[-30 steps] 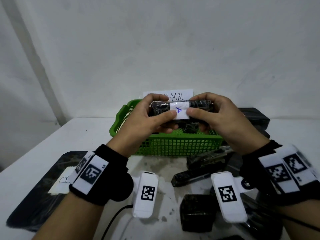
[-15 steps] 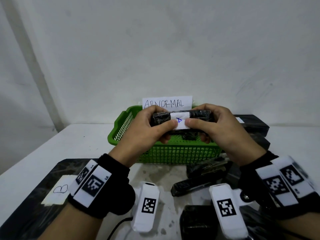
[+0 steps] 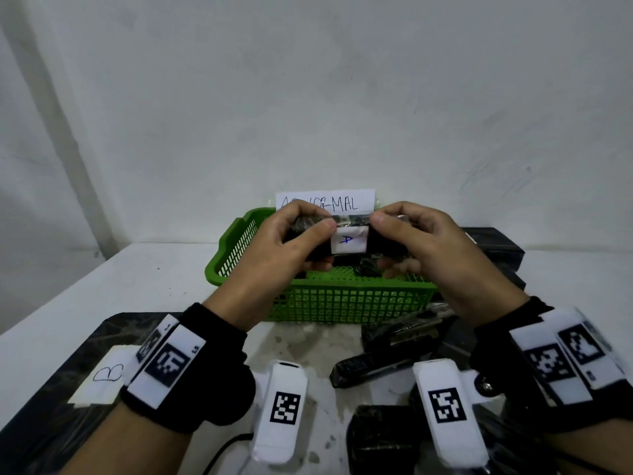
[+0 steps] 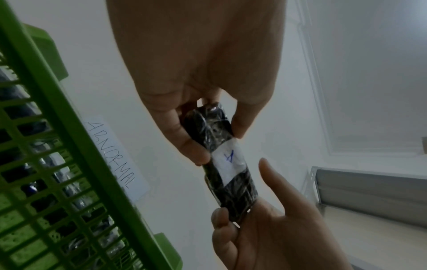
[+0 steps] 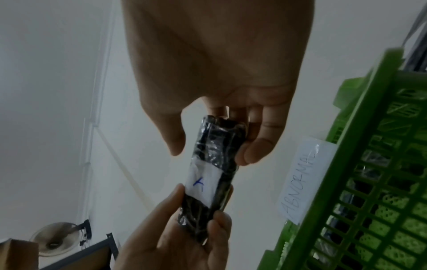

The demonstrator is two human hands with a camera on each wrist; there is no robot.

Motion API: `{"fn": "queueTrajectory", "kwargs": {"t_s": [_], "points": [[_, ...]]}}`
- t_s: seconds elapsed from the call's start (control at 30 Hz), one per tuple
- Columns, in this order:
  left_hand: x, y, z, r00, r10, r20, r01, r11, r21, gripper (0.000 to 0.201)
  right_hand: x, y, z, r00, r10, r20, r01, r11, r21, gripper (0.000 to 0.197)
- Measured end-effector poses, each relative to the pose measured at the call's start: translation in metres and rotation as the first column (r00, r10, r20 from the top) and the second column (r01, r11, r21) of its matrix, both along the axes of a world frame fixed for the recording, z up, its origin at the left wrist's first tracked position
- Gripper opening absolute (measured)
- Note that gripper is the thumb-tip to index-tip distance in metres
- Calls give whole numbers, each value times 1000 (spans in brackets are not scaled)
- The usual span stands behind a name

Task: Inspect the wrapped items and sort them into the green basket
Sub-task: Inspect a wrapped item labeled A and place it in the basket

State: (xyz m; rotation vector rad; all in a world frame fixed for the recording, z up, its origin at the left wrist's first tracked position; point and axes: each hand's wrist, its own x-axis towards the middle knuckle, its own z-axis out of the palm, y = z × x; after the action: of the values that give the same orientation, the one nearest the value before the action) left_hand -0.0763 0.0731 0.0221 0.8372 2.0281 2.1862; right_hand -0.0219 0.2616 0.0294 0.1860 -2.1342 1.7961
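You hold one wrapped item [image 3: 346, 240] in the air above the green basket [image 3: 342, 299], long axis level, its white label [image 3: 349, 238] marked "A" facing you; your left hand [image 3: 284, 255] grips one end, thumb on the near face and fingers curled behind; your right hand [image 3: 428, 248] grips the other end the same way. Both grips are closed round the ends, not splayed; the label stays uncovered between the thumbs.

Handling, as I judge it: a short dark bar under clear film; it sits straight across the two grips with no sag, so likely stiff and light enough for one hand; the film is glossy and creased in the left wrist view [image 4: 221, 153], so expect it to be slick; pinch across the flat faces, not along the edges; keep off the label so it stays readable; I can't tell what is inside, so don't squeeze hard.

Basket carries a paper sign [image 3: 325, 202] reading "ABNORMAL" at its far rim, and a dark wrapped piece already lies inside; more wrapped items [image 3: 387, 358] lie on the white table [image 3: 113, 286] near your right wrist; a black pack with a "B" label [image 3: 102, 375] sits near your left wrist.

Judgement: inspection is under way, the drop into the basket not yet made.
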Motion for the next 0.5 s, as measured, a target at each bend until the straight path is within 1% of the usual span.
{"fn": "queueTrajectory", "kwargs": {"t_s": [0.03,0.1,0.13,0.2,0.27,0.37,0.47,0.5], "points": [[-1,-1,0,1000,-10,-11,10,1000,-4,3,0,0,1,1000,5,8,-5,1000,-15,24],[-1,-3,1,999,-33,-42,32,999,-26,7,-1,0,0,1000,8,12,-8,1000,-15,9],[0,-3,1,998,-36,-55,33,999,-43,10,-1,1,-1,1000,9,17,-9,1000,-14,9],[2,-2,1,996,1,-92,-10,996,-92,13,-1,2,-2,1000,-9,5,9,1000,16,13],[4,0,0,990,45,-133,-62,990,-130,16,-1,0,-2,995,-72,-63,76,995,72,15],[8,4,-1,986,60,-153,-76,992,-99,19,1,-2,-1,973,-155,-173,178,976,125,16],[9,3,-1,993,55,-105,-59,998,-37,19,4,-2,2,964,-138,-225,171,976,136,17],[8,3,0,996,43,-73,-46,998,-36,23,6,-2,3,965,-123,-230,158,977,142,18]]}}
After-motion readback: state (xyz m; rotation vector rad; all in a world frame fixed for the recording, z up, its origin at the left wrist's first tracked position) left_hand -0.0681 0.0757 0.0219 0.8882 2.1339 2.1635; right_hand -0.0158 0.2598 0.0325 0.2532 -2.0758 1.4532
